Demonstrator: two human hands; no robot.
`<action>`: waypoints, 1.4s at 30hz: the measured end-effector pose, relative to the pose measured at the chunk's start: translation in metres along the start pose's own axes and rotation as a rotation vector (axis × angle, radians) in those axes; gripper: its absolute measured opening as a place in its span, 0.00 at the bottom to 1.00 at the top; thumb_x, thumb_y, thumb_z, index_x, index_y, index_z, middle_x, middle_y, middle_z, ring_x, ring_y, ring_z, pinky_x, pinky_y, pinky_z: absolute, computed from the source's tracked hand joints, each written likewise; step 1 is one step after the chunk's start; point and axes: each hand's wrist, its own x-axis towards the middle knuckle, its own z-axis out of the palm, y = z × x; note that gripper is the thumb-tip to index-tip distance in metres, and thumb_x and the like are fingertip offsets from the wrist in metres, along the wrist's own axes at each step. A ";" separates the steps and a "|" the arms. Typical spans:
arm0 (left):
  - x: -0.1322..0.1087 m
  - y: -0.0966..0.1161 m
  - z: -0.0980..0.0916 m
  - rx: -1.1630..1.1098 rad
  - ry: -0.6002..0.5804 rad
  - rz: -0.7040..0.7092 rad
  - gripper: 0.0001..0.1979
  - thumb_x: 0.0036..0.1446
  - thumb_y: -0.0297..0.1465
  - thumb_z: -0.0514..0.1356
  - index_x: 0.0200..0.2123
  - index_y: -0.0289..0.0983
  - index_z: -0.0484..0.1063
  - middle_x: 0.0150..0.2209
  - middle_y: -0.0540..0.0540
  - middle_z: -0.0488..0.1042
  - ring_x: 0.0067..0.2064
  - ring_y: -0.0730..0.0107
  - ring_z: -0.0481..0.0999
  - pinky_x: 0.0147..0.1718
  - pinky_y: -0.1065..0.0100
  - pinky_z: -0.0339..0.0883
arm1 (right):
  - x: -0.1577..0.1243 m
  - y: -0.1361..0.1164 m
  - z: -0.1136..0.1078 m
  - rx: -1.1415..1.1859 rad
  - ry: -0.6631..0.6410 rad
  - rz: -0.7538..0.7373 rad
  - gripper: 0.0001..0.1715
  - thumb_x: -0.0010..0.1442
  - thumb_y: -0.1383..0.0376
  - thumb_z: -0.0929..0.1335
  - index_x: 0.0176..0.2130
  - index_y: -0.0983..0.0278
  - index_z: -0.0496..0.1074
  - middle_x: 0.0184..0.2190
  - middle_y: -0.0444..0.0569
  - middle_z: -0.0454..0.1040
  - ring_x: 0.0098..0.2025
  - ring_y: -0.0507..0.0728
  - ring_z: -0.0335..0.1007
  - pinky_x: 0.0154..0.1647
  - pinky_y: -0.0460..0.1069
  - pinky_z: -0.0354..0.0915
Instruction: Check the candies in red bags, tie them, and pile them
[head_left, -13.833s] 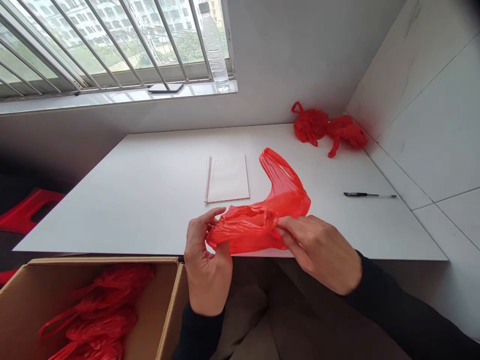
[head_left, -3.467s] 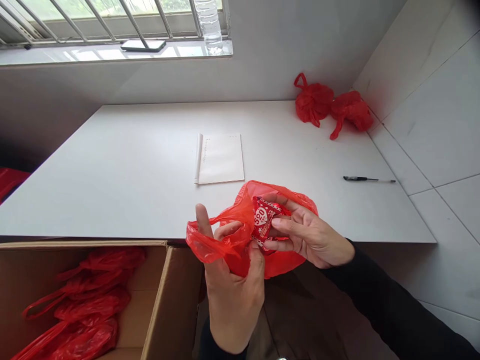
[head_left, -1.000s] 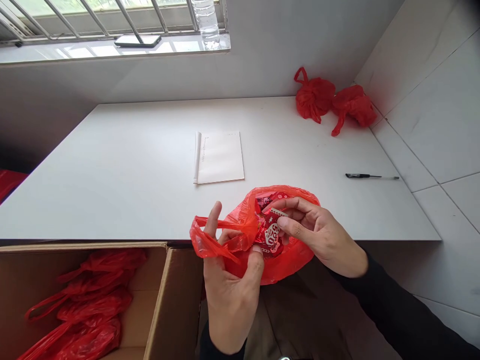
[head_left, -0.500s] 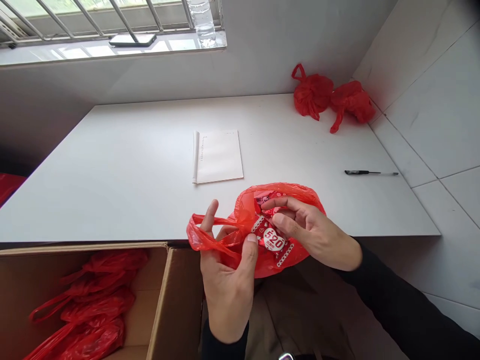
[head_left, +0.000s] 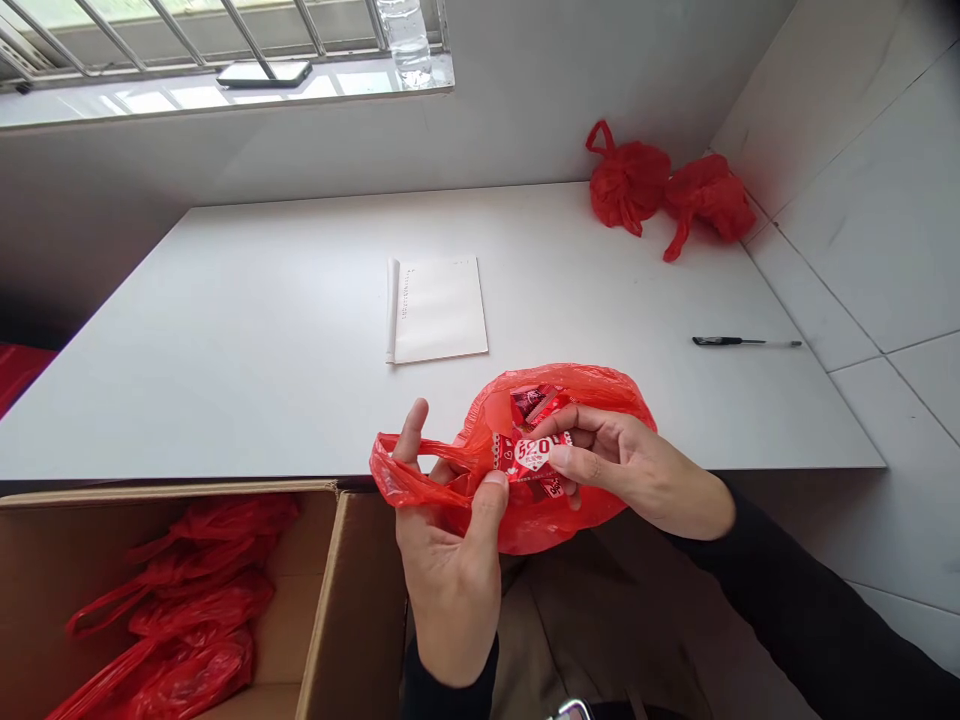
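My left hand (head_left: 454, 560) grips the side and handle of a red plastic bag (head_left: 592, 385), its forefinger passing through the handle loop. The bag's mouth is spread wide at the table's front edge. Over the opening, my right hand (head_left: 619, 465) pinches a red wrapped candy (head_left: 529, 453) printed with "520" in white. The tip of my left thumb lies at the candy's lower left corner. Inside the bag are more wrapped candies (head_left: 538, 402), partly covered by my right fingers.
A notebook (head_left: 441, 310) lies mid-table and a pen (head_left: 742, 342) to the right. Two tied red bags (head_left: 630, 180) sit in the back corner. A cardboard box (head_left: 321, 590) at lower left holds several red bags. A phone (head_left: 264, 74) and a bottle (head_left: 406, 45) rest on the windowsill.
My right fingers have closed on the "520" candy. It has turned from slanting to nearly level and risen slightly, showing another candy beneath it. My left hand still holds the bag.
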 end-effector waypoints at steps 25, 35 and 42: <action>0.002 0.013 -0.007 0.343 0.125 0.487 0.44 0.52 0.18 0.64 0.70 0.51 0.58 0.40 0.51 0.69 0.40 0.75 0.70 0.45 0.74 0.69 | 0.050 0.009 0.030 -1.392 0.112 -0.160 0.13 0.68 0.69 0.64 0.47 0.69 0.77 0.47 0.59 0.72 0.49 0.66 0.68 0.48 0.58 0.67; 0.000 0.011 -0.009 0.266 0.119 0.368 0.43 0.54 0.19 0.63 0.69 0.51 0.58 0.39 0.51 0.68 0.39 0.75 0.70 0.47 0.73 0.70 | 0.056 0.008 0.021 -1.093 0.049 -0.216 0.05 0.65 0.71 0.64 0.41 0.64 0.68 0.39 0.50 0.76 0.41 0.58 0.71 0.42 0.51 0.65; -0.001 0.015 -0.007 0.232 0.141 0.339 0.42 0.53 0.20 0.63 0.69 0.51 0.59 0.38 0.51 0.68 0.37 0.75 0.69 0.41 0.74 0.70 | 0.049 0.005 0.008 -0.878 0.065 -0.242 0.19 0.59 0.78 0.62 0.47 0.63 0.67 0.37 0.47 0.78 0.38 0.56 0.74 0.43 0.51 0.67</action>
